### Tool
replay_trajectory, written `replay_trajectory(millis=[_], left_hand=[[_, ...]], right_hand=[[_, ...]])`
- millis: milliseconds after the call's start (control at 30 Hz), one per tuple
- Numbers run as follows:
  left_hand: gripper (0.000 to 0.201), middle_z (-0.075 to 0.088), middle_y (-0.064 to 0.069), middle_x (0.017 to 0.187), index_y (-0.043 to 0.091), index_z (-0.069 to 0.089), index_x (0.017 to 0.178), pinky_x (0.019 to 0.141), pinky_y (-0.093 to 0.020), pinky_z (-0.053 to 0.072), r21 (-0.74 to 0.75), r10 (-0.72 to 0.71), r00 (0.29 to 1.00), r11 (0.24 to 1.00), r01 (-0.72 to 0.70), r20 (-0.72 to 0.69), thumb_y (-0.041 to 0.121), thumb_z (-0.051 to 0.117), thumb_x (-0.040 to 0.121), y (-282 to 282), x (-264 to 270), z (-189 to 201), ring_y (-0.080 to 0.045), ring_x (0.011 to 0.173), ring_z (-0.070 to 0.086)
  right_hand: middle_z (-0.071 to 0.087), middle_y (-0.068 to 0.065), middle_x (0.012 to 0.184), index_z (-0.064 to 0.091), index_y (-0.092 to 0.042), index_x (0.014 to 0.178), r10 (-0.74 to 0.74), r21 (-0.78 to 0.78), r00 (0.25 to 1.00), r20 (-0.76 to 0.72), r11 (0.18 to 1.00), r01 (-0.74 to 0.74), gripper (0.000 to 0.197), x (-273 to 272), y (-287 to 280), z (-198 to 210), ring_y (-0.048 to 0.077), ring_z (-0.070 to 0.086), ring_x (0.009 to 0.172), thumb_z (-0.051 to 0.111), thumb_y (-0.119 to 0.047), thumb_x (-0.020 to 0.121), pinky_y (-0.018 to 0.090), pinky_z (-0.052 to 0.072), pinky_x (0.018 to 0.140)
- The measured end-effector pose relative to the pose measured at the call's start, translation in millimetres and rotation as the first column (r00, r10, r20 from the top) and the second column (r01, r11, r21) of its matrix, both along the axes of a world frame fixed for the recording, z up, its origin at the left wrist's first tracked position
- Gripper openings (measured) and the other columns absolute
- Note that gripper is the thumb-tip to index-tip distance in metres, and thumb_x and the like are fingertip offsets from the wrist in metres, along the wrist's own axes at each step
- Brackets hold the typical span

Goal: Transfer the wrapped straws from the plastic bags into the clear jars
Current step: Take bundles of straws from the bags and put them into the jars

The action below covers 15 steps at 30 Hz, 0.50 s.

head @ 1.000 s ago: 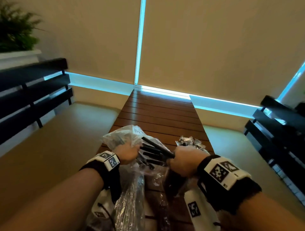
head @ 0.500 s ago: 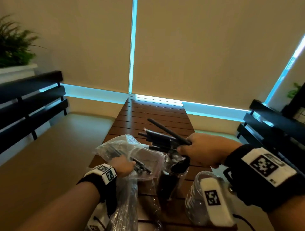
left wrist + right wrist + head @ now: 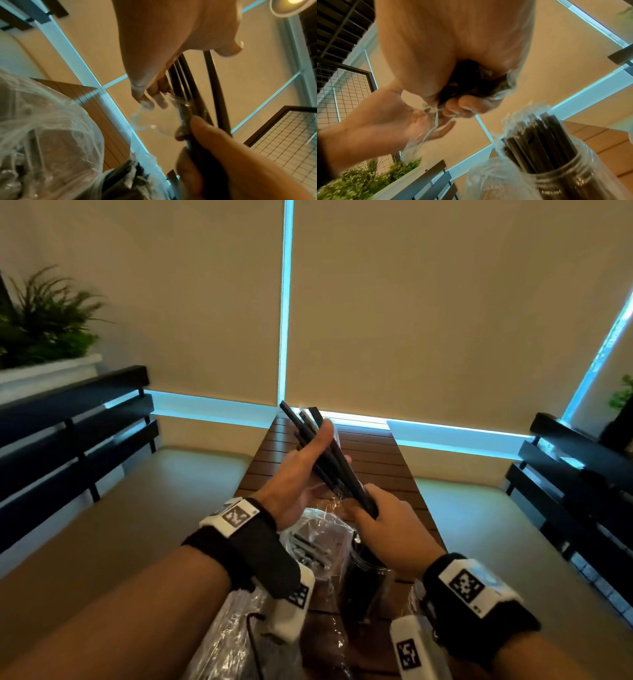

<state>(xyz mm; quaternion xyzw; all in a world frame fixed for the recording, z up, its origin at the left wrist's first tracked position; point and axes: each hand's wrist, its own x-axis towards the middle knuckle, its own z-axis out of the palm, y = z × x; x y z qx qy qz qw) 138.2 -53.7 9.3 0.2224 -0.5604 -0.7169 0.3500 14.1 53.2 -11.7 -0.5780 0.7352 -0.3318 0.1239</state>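
A bundle of black wrapped straws (image 3: 352, 489) stands tilted in the air above the table. My right hand (image 3: 373, 518) grips its lower end in a fist, as the right wrist view shows (image 3: 453, 54). My left hand (image 3: 301, 470) lies flat against the bundle's upper part, thumb along one side and straight fingers behind it (image 3: 154, 54). Below the hands stands a clear jar (image 3: 368, 587) holding several black straws (image 3: 539, 142). Left of the jar lies a crumpled plastic bag (image 3: 308, 542) with more straws inside.
The slatted wooden table (image 3: 376, 460) runs away from me to the blinds. Another plastic bag (image 3: 233, 638) lies under my left forearm. Black benches (image 3: 68, 440) flank both sides, and a planter with green leaves (image 3: 44, 330) sits at the far left.
My right hand has lifted the straw bundle out of the bag and turned it more upright. My left hand has let go of the bag and risen to the bundle.
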Motion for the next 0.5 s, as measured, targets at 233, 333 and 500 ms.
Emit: replay_trajectory(millis=[233, 333, 500], left_hand=[[0.031, 0.069, -0.007, 0.088, 0.004, 0.061, 0.113, 0.087, -0.040, 0.056, 0.122, 0.121, 0.992, 0.986, -0.116, -0.034, 0.018, 0.072, 0.088, 5.3, -18.0, -2.5, -0.023, 0.094, 0.067], [0.026, 0.071, -0.006, 0.089, 0.007, 0.061, 0.112, 0.089, -0.037, 0.054, 0.118, 0.093, 0.996, 0.989, -0.091, -0.017, 0.025, 0.065, 0.094, 7.4, -21.0, -5.5, -0.022, 0.098, 0.067], [0.010, 0.069, 0.004, 0.069, 0.012, 0.061, 0.093, 0.098, -0.042, 0.051, 0.075, 0.088, 0.995, 0.994, -0.084, -0.050, 0.022, 0.066, 0.092, 7.1, -15.1, -9.2, -0.021, 0.095, 0.066]], right_hand=[[0.057, -0.001, 0.071, 0.050, -0.018, 0.089, 0.015, -0.061, 0.998, 0.056, 0.998, -0.011, 0.013, 13.0, -2.6, -22.4, 0.007, 0.052, 0.056, 0.061, -0.025, 0.089, 0.022, 0.046, 0.054], [0.061, 0.000, 0.074, 0.050, -0.024, 0.087, -0.015, -0.041, 0.997, 0.080, 0.999, 0.018, 0.013, 10.9, 0.1, -29.2, 0.017, 0.061, 0.064, 0.062, -0.027, 0.084, 0.039, 0.056, 0.066], [0.062, -0.001, 0.081, 0.052, -0.023, 0.093, 0.038, -0.016, 0.994, 0.098, 0.999, -0.037, 0.022, 12.8, 4.8, -32.5, 0.016, 0.062, 0.072, 0.070, -0.030, 0.082, 0.039, 0.056, 0.072]])
